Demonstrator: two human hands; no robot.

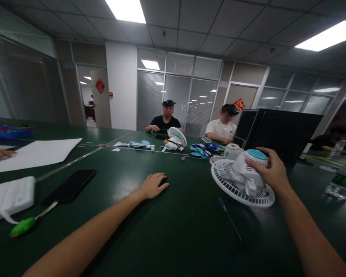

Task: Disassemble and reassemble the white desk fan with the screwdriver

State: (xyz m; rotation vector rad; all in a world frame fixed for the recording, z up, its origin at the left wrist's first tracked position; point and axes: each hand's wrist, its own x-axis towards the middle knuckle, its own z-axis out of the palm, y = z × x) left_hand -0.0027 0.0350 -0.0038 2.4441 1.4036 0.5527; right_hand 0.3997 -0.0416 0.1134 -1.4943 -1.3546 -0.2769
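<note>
My right hand [272, 167] grips the motor housing of a white electric fan [245, 173] with a light-blue round cap. The fan's round grille faces down, at or just above the green table [184, 231]. My left hand [153, 186] lies flat on the tabletop, fingers stretched out, holding nothing. Between my arms, just below the fan, is a screwdriver [229, 217] with a blue handle and thin shaft. Right behind the held fan stands another white fan part [232, 151], partly hidden.
A black phone [70, 186], a white box-like device [13, 198] and a green tag [23, 227] lie at left, near white paper [46, 154]. Farther back are another fan [175, 139] and blue blades [200, 150]. A black computer case [276, 132] and bottle [341, 179] stand right. Several people sit around.
</note>
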